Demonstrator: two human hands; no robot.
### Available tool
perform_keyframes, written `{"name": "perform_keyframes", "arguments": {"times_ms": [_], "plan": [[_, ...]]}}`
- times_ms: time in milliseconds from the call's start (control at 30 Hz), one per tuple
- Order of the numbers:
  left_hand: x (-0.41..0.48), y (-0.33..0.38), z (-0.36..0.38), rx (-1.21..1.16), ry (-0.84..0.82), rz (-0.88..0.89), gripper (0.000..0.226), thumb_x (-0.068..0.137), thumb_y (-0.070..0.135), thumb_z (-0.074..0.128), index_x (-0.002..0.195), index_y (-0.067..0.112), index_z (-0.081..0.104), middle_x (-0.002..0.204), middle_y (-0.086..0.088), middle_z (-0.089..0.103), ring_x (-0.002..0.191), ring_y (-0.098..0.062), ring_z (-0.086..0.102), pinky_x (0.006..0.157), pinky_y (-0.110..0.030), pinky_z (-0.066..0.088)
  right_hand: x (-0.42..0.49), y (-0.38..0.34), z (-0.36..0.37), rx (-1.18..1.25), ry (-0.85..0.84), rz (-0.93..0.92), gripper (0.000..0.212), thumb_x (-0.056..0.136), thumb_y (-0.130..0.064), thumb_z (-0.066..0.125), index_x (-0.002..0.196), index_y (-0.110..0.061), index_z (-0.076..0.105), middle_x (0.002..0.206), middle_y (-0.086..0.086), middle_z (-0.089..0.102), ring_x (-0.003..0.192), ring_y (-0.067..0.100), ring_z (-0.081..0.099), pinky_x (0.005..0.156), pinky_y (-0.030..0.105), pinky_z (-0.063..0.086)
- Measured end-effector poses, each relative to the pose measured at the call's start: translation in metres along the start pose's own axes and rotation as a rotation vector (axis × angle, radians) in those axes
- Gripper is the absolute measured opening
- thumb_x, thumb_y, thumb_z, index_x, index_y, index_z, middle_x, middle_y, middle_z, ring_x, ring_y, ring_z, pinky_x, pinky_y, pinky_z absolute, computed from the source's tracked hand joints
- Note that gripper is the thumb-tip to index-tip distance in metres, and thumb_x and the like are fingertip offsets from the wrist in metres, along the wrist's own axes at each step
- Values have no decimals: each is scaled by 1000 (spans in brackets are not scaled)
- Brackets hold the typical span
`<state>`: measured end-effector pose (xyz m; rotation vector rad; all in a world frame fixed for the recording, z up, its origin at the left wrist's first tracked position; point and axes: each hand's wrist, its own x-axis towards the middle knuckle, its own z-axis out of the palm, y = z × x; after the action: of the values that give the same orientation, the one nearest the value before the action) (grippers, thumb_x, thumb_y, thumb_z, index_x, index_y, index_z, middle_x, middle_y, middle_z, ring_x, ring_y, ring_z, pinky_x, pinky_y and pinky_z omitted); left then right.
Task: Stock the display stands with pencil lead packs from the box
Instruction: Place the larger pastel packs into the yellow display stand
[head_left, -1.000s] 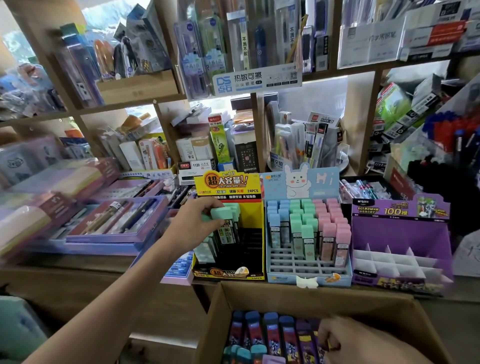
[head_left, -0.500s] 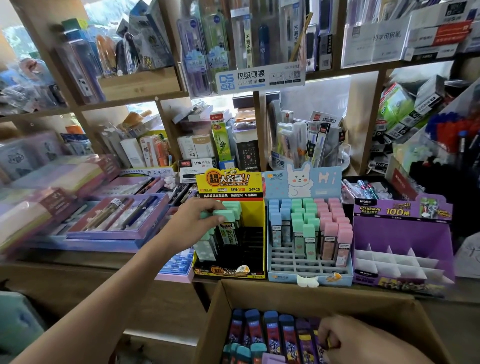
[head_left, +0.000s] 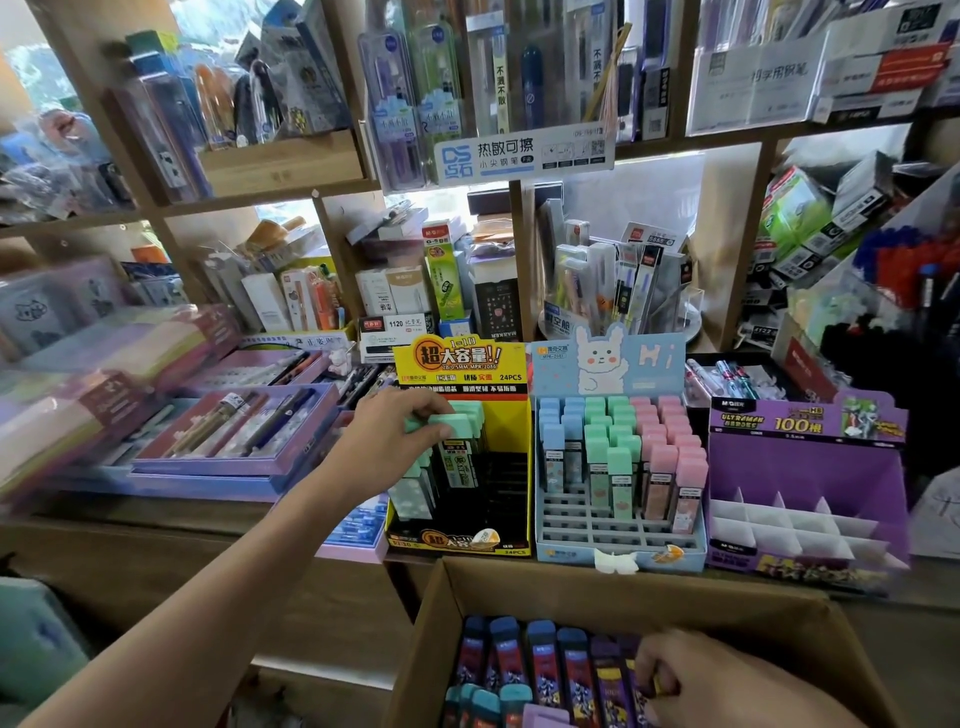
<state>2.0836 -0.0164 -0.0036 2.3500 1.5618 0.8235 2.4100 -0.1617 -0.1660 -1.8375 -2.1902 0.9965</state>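
My left hand (head_left: 387, 441) reaches into the yellow display stand (head_left: 511, 431) and grips a mint-capped lead pack (head_left: 454, 452) standing in its left column. My right hand (head_left: 727, 680) is down in the cardboard box (head_left: 597, 587), fingers curled over the dark blue and purple lead packs (head_left: 545, 665); I cannot tell if it holds one. A blue rabbit stand (head_left: 618, 545) holds blue, mint and pink packs. The purple stand (head_left: 810, 467) on the right has bare white dividers.
Purple pen gift boxes (head_left: 228, 441) lie left of the stands on the wooden counter (head_left: 130, 519). Wooden shelves (head_left: 280, 166) behind are crowded with stationery. A rack of red and blue pens (head_left: 904, 270) stands at the far right.
My left hand has stayed on the mint-capped pack in the yellow stand, shifting only slightly. My right hand remains in the box.
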Motion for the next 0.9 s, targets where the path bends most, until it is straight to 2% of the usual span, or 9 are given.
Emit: {"name": "perform_keyframes", "arguments": {"times_ms": [100, 133, 233, 367, 467, 533, 633, 767, 900], "plan": [[0, 0, -1, 6, 12, 0, 17, 93, 27, 72, 108, 21, 75, 103, 6, 71, 100, -13, 60, 97, -47, 48, 0, 0, 2, 16, 44, -24, 29, 88, -47, 62, 113, -32, 62, 102, -15, 58, 100, 3, 57, 77, 12, 40], [0, 1, -1, 24, 13, 5, 18, 93, 28, 72, 109, 20, 75, 104, 6, 71, 102, -15, 59, 98, -47, 47, 1, 0, 1, 8, 3, 4, 29, 88, -47, 62, 112, -32, 62, 101, -16, 58, 101, 4, 58, 78, 13, 41], [1, 3, 2, 135, -10, 13, 22, 92, 31, 73, 112, 23, 77, 111, 1, 65, 112, -23, 52, 103, -46, 38, 0, -3, -2, 6, -33, 40, 27, 85, -50, 62, 107, -34, 61, 98, -16, 58, 92, 0, 54, 80, 14, 42], [-1, 3, 7, 231, 16, 47, 18, 91, 30, 73, 108, 25, 76, 106, 5, 65, 110, -21, 51, 106, -40, 28, -3, -5, 0, -59, -54, 29, 19, 86, -49, 61, 100, -37, 57, 94, -16, 57, 88, 0, 53, 80, 13, 42], [-2, 3, 8, 269, 65, 90, 14, 87, 30, 76, 98, 25, 69, 95, 12, 64, 102, -20, 53, 98, -35, 26, -1, -10, -10, -62, -87, 59, 7, 92, -42, 59, 93, -37, 54, 91, -16, 54, 102, 7, 60, 79, 11, 42], [-1, 3, 9, 284, 66, 87, 15, 86, 30, 77, 95, 25, 66, 94, 12, 64, 100, -20, 53, 97, -36, 27, -1, -14, -16, -26, -158, 36, 13, 99, -35, 60, 87, -34, 54, 91, -19, 51, 115, 11, 60, 76, 7, 40], [0, 5, 10, 307, 49, 60, 15, 87, 31, 76, 96, 25, 67, 99, 10, 65, 104, -22, 53, 102, -40, 29, -1, -22, -26, -67, -142, 95, 12, 89, -46, 67, 96, -38, 62, 99, -17, 59, 102, 3, 62, 80, 13, 43], [-9, 13, 9, 321, 79, 23, 19, 89, 30, 75, 106, 24, 70, 113, 4, 65, 115, -25, 51, 106, -43, 31, -4, -30, -29, -42, -227, 172, 17, 88, -44, 72, 100, -39, 63, 106, -14, 60, 97, 3, 61, 91, 23, 52], [-38, 32, 8, 197, 220, 57, 22, 87, 18, 77, 108, 21, 71, 115, 2, 63, 117, -22, 51, 101, -35, 36, -5, -40, -30, -28, -228, 168, 18, 91, -40, 71, 106, -37, 61, 105, -11, 65, 98, 8, 65, 90, 30, 56]]}}
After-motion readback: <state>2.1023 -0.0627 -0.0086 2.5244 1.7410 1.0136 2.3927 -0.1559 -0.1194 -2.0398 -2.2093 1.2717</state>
